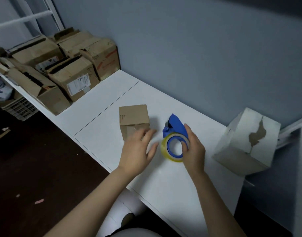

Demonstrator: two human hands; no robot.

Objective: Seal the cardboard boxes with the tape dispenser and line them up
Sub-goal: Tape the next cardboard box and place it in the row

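Note:
A small brown cardboard box (134, 117) stands on the white table (102, 127), its top flaps closed. My left hand (138, 151) hovers open just in front of it, fingers spread near the box's lower front corner. Right of the box is a blue tape dispenser (175, 127) with a yellowish roll of clear tape (165, 148). My right hand (193, 149) grips the dispenser at the roll, thumb inside the blue core. A white-coated cardboard box (246, 142) with a torn patch sits tilted at the table's right edge.
Several worn brown cartons (66, 72) crowd the far left end of the table against the blue wall. A plastic crate (21, 108) stands under that end. The dark floor (35, 159) lies to the left of the table's front edge.

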